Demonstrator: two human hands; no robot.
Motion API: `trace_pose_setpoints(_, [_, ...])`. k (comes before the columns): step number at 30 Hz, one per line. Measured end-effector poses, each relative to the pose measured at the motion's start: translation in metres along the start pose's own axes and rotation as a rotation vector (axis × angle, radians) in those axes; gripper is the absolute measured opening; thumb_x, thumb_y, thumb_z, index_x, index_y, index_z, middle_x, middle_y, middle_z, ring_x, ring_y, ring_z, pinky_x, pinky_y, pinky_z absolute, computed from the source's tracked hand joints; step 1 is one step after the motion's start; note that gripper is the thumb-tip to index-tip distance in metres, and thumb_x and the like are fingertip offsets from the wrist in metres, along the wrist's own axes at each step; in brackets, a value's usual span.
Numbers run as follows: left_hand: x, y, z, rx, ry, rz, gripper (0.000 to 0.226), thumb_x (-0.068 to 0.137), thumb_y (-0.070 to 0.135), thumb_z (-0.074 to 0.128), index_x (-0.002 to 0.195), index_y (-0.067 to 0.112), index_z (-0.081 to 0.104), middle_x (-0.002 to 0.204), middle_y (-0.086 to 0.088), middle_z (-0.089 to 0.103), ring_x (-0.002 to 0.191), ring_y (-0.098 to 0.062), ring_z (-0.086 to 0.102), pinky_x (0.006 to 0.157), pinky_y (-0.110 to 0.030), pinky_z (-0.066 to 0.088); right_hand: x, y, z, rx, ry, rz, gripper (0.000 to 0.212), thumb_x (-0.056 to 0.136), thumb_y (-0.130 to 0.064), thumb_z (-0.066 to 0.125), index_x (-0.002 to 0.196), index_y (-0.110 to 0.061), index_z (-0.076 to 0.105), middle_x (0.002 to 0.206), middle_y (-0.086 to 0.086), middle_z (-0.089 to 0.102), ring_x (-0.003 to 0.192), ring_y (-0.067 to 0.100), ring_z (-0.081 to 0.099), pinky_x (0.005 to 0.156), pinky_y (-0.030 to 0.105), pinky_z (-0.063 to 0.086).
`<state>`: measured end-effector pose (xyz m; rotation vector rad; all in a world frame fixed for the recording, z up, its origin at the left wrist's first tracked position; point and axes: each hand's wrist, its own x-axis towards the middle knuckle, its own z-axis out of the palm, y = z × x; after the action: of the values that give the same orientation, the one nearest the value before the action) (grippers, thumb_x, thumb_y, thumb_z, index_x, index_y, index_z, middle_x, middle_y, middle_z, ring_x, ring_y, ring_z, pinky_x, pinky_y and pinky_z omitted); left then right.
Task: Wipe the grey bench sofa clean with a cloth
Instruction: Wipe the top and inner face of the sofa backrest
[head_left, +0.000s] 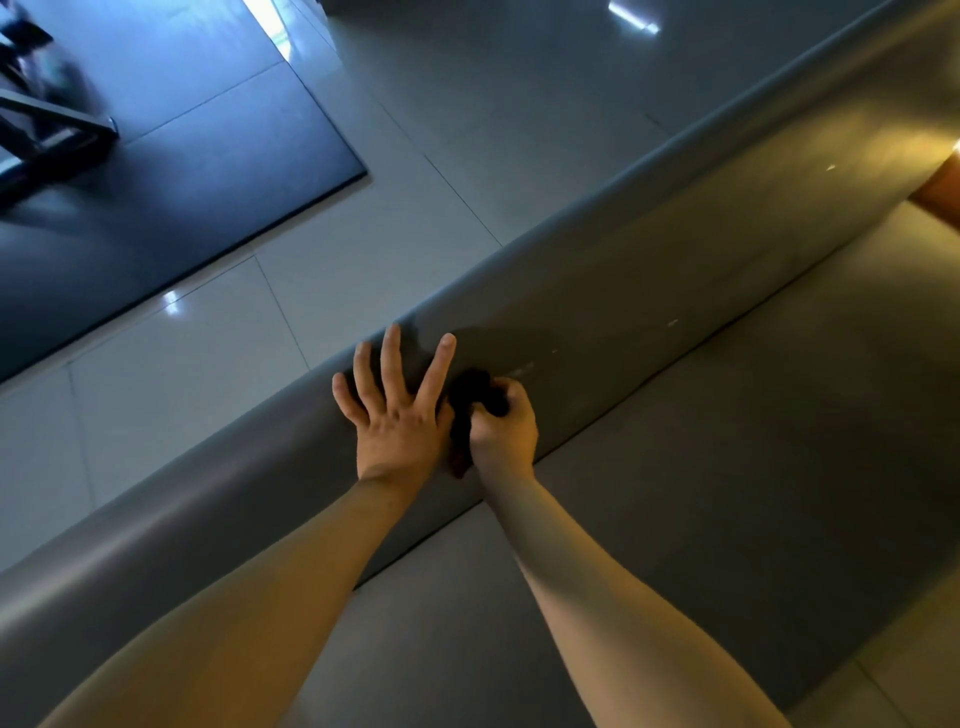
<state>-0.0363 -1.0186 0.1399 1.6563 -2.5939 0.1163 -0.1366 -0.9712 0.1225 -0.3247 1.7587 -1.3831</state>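
The grey bench sofa (701, 426) runs diagonally from lower left to upper right, its rounded backrest (649, 270) on the left above the flat seat. My left hand (397, 410) lies flat on the backrest with its fingers spread. Right beside it, my right hand (503, 428) grips a bunched dark cloth (470, 395) and presses it against the backrest. A darker damp-looking patch shows on the backrest just above the cloth. Most of the cloth is hidden under my right hand.
Glossy light floor tiles (441, 119) lie beyond the backrest. A dark floor mat (171, 171) with a metal frame (57, 124) on it sits at the upper left. An orange object (940, 197) shows at the right edge above the seat.
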Motion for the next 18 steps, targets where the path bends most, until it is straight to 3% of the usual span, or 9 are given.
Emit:
trace_pose_setpoints(3, [-0.001, 0.001, -0.002, -0.005, -0.021, -0.007, 0.084, 0.100, 0.047, 0.051, 0.154, 0.051, -0.013, 0.164, -0.006, -0.017, 0.145, -0.032, -0.029, 0.108, -0.054, -0.035, 0.026, -0.009, -0.015, 0.090, 0.137, 0.063, 0.036, 0.090, -0.006, 0.061, 0.106, -0.033, 0.045, 0.110, 0.000, 0.061, 0.095, 0.018, 0.063, 0.082, 0.035, 0.055])
trace_pose_setpoints(5, [-0.001, 0.001, -0.001, -0.010, -0.014, -0.013, 0.079, 0.101, 0.046, 0.048, 0.156, 0.050, -0.008, 0.165, -0.006, -0.015, 0.146, -0.032, -0.027, 0.109, -0.054, -0.033, 0.057, -0.020, -0.030, 0.160, 0.287, 0.125, 0.038, 0.092, -0.001, 0.058, 0.100, -0.036, 0.044, 0.117, 0.004, 0.057, 0.102, 0.024, 0.061, 0.092, 0.045, 0.054])
trace_pose_setpoints(7, [0.000, 0.001, 0.000, -0.012, -0.008, -0.010, 0.078, 0.101, 0.046, 0.048, 0.156, 0.050, -0.008, 0.165, -0.007, -0.014, 0.147, -0.032, -0.025, 0.108, -0.053, -0.034, 0.080, -0.030, -0.044, 0.178, 0.348, 0.182, 0.036, 0.096, -0.003, 0.058, 0.103, -0.037, 0.049, 0.128, 0.006, 0.055, 0.111, 0.026, 0.060, 0.095, 0.043, 0.054])
trace_pose_setpoints(10, [0.000, 0.001, 0.001, -0.010, 0.011, -0.002, 0.079, 0.101, 0.046, 0.048, 0.156, 0.051, -0.009, 0.165, -0.007, -0.013, 0.148, -0.032, -0.023, 0.108, -0.052, -0.036, 0.081, -0.024, -0.033, 0.157, 0.288, 0.222, 0.031, 0.098, -0.006, 0.057, 0.111, -0.035, 0.058, 0.135, 0.005, 0.054, 0.120, 0.026, 0.056, 0.104, 0.044, 0.050])
trace_pose_setpoints(12, [0.000, 0.002, 0.002, -0.010, 0.021, -0.007, 0.080, 0.100, 0.046, 0.050, 0.156, 0.050, -0.007, 0.165, -0.008, -0.011, 0.148, -0.032, -0.023, 0.110, -0.052, -0.034, 0.055, -0.014, -0.012, 0.079, 0.269, 0.172, 0.029, 0.095, -0.006, 0.058, 0.094, -0.035, 0.061, 0.126, 0.005, 0.060, 0.115, 0.027, 0.059, 0.104, 0.044, 0.049])
trace_pose_setpoints(13, [0.001, 0.002, 0.003, -0.010, 0.027, -0.007, 0.080, 0.099, 0.046, 0.052, 0.157, 0.049, -0.004, 0.165, -0.008, -0.010, 0.148, -0.032, -0.022, 0.110, -0.052, -0.033, 0.039, -0.009, -0.004, 0.029, 0.241, 0.125, 0.026, 0.093, -0.006, 0.060, 0.090, -0.031, 0.063, 0.117, 0.004, 0.065, 0.109, 0.025, 0.062, 0.101, 0.038, 0.051])
trace_pose_setpoints(15, [0.001, 0.001, 0.003, -0.011, 0.028, -0.001, 0.081, 0.098, 0.046, 0.055, 0.157, 0.048, 0.000, 0.165, -0.009, -0.007, 0.148, -0.033, -0.020, 0.111, -0.052, -0.033, 0.012, -0.002, 0.002, -0.084, 0.111, 0.047, 0.018, 0.089, -0.007, 0.063, 0.091, -0.023, 0.071, 0.093, -0.004, 0.070, 0.091, 0.015, 0.068, 0.081, 0.019, 0.052])
trace_pose_setpoints(16, [0.001, 0.001, 0.003, -0.009, 0.023, 0.001, 0.081, 0.098, 0.045, 0.055, 0.157, 0.048, 0.000, 0.165, -0.010, -0.006, 0.148, -0.034, -0.018, 0.111, -0.052, -0.033, 0.002, -0.001, 0.002, -0.103, 0.039, 0.027, 0.014, 0.088, -0.009, 0.065, 0.091, -0.021, 0.073, 0.086, -0.007, 0.071, 0.084, 0.011, 0.068, 0.074, 0.017, 0.052])
trace_pose_setpoints(18, [0.000, 0.001, 0.001, 0.004, 0.006, -0.001, 0.082, 0.099, 0.045, 0.054, 0.157, 0.049, -0.005, 0.165, -0.010, -0.009, 0.149, -0.034, -0.017, 0.110, -0.052, -0.034, -0.004, -0.001, -0.004, -0.120, -0.017, 0.017, 0.014, 0.086, -0.017, 0.066, 0.092, -0.025, 0.075, 0.086, -0.008, 0.073, 0.082, 0.012, 0.070, 0.077, 0.028, 0.059])
